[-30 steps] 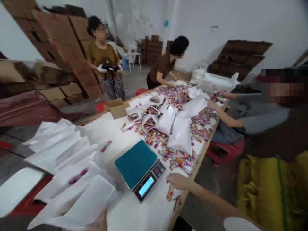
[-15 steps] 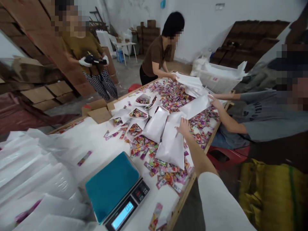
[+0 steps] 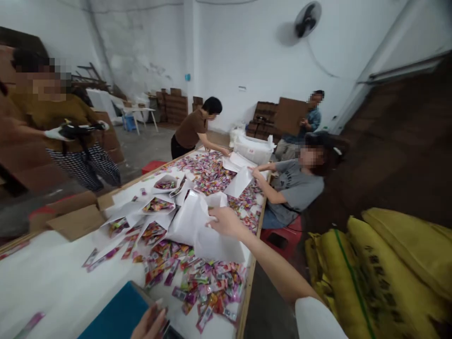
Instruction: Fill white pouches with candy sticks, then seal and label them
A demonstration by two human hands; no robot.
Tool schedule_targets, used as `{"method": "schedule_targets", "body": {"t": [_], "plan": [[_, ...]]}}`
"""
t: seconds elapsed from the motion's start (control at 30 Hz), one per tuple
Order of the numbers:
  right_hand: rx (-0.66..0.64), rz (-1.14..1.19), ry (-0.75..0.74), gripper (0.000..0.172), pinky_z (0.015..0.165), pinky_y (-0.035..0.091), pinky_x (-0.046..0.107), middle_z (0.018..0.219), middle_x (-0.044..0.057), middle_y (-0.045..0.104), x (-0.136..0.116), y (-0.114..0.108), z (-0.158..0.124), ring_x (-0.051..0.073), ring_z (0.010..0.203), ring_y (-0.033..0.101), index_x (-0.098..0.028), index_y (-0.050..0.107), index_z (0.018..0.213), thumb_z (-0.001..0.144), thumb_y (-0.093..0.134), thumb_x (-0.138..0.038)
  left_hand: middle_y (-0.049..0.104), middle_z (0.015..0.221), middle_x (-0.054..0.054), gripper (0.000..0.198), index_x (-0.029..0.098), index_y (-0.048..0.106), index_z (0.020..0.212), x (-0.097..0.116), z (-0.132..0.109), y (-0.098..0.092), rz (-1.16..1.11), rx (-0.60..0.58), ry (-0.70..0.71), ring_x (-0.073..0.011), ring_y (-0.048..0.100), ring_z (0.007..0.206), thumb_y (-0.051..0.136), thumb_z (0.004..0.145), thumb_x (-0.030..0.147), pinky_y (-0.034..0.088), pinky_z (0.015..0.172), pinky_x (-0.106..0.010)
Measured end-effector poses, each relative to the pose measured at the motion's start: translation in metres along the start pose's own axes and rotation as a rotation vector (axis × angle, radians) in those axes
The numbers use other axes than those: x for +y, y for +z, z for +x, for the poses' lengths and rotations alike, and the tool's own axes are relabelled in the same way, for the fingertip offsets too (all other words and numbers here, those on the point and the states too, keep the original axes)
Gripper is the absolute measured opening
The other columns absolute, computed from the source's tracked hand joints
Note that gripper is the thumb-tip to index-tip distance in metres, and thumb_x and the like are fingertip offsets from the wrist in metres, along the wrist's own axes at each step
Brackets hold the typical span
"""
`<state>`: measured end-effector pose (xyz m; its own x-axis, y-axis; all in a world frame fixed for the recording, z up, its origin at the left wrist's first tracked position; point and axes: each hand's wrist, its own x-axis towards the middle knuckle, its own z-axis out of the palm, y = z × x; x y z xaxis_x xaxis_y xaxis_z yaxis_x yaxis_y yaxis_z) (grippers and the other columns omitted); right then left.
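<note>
My right hand (image 3: 228, 221) reaches over the table with its fingers closed on the upper part of a white bag (image 3: 219, 247). Another white bag (image 3: 187, 216) stands against it on the left. At the bottom edge, my left hand (image 3: 151, 322) is partly in view beside the blue-topped digital scale (image 3: 113, 313); its fingers are extended and nothing shows in them. Small colourful sachets (image 3: 208, 287) lie heaped in front of the bags. Several open white bags with sachets inside, such as this bag (image 3: 160, 219), stand to the left.
A cardboard box (image 3: 76, 221) sits at the table's left edge. Across the table, a person in brown (image 3: 190, 132) and a seated person in grey (image 3: 298, 190) handle white bags. Someone in an olive top (image 3: 67, 117) stands left. Yellow sacks (image 3: 381, 273) are piled right.
The view has tilted up and turned right. My right hand has shifted its hold on the white bag, which now leans closer to its neighbour. My left hand has come into view by the scale.
</note>
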<state>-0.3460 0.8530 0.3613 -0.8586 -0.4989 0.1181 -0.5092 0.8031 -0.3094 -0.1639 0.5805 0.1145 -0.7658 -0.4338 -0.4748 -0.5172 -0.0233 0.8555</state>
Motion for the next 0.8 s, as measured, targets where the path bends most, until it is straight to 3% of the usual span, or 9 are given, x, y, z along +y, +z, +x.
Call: {"method": "schedule_targets", "body": {"t": [0.07, 0.13, 0.23, 0.37, 0.5, 0.63, 0.7, 0.8], "plan": [[-0.009, -0.061, -0.143, 0.020, 0.067, 0.035, 0.024, 0.077, 0.002, 0.067, -0.033, -0.031, -0.010, 0.016, 0.078, 0.061, -0.018, 0.065, 0.074, 0.091, 0.068, -0.026, 0.081, 0.105, -0.009, 0.066, 0.033, 0.070, 0.090, -0.002, -0.007, 0.024, -0.217, -0.218, -0.126, -0.0441, 0.073, 0.110, 0.078, 0.041, 0.077, 0.061, 0.086, -0.057], [-0.008, -0.082, -0.294, 0.019, 0.068, 0.035, 0.024, 0.076, 0.001, 0.066, -0.067, -0.058, -0.021, 0.016, 0.078, 0.060, -0.018, 0.063, 0.074, 0.092, 0.066, -0.024, 0.080, 0.109, -0.014, 0.066, 0.031, 0.070, 0.092, 0.003, -0.016, 0.036, -0.373, -0.324, -0.208, -0.0443, 0.073, 0.112, 0.074, 0.051, 0.083, 0.060, 0.087, -0.060], [-0.020, 0.027, -0.488, 0.015, 0.073, 0.038, 0.021, 0.082, 0.000, 0.066, -0.119, -0.084, -0.038, 0.014, 0.083, 0.061, -0.018, 0.061, 0.080, 0.094, 0.063, -0.019, 0.079, 0.106, -0.018, 0.082, 0.029, 0.072, 0.089, 0.016, -0.038, 0.029, -0.530, -0.436, -0.285, -0.0478, 0.072, 0.111, 0.051, 0.057, 0.101, 0.057, 0.086, -0.067], [-0.213, 0.129, -0.793, 0.011, 0.084, 0.039, 0.020, 0.091, -0.001, 0.066, -0.183, -0.083, -0.060, 0.014, 0.093, 0.060, -0.019, 0.061, 0.087, 0.097, 0.059, -0.016, 0.075, 0.117, -0.023, 0.103, 0.026, 0.076, 0.108, 0.019, -0.068, -0.027, -0.661, -0.489, -0.133, -0.0494, 0.066, 0.122, 0.039, 0.056, 0.106, 0.052, 0.096, -0.070], [-0.293, 0.134, -0.979, 0.009, 0.091, 0.038, 0.024, 0.092, 0.001, 0.064, -0.221, -0.059, -0.070, 0.017, 0.097, 0.057, -0.019, 0.064, 0.091, 0.098, 0.059, -0.018, 0.071, 0.127, -0.020, 0.097, 0.025, 0.071, 0.120, -0.004, -0.083, -0.106, -0.691, -0.268, 0.034, -0.0453, 0.060, 0.130, 0.048, 0.061, 0.099, 0.050, 0.098, -0.069], [-0.260, 0.138, -1.045, 0.014, 0.092, 0.035, 0.028, 0.091, 0.001, 0.060, -0.232, -0.027, -0.069, 0.017, 0.095, 0.055, -0.017, 0.065, 0.091, 0.098, 0.053, -0.014, 0.076, 0.104, -0.015, 0.063, 0.014, 0.069, 0.101, -0.037, -0.091, -0.171, -0.724, -0.012, -0.075, -0.0405, 0.066, 0.122, 0.056, 0.084, 0.073, 0.054, 0.082, -0.063], [-0.238, 0.127, -1.022, 0.014, 0.090, 0.033, 0.030, 0.091, 0.002, 0.058, -0.234, -0.007, -0.066, 0.018, 0.092, 0.053, -0.017, 0.064, 0.089, 0.096, 0.054, -0.013, 0.077, 0.091, -0.009, 0.038, 0.015, 0.069, 0.098, -0.048, -0.092, -0.189, -0.801, 0.057, -0.139, -0.0339, 0.074, 0.105, 0.061, 0.091, 0.051, 0.061, 0.075, -0.051], [-0.193, 0.126, -0.939, 0.007, 0.086, 0.032, 0.031, 0.093, 0.004, 0.058, -0.235, 0.024, -0.057, 0.019, 0.088, 0.050, -0.017, 0.062, 0.088, 0.093, 0.058, -0.014, 0.077, 0.083, -0.005, 0.012, 0.020, 0.069, 0.097, -0.057, -0.086, -0.203, -0.965, 0.104, -0.180, -0.0256, 0.076, 0.077, 0.067, 0.089, 0.029, 0.065, 0.063, -0.037]]}}
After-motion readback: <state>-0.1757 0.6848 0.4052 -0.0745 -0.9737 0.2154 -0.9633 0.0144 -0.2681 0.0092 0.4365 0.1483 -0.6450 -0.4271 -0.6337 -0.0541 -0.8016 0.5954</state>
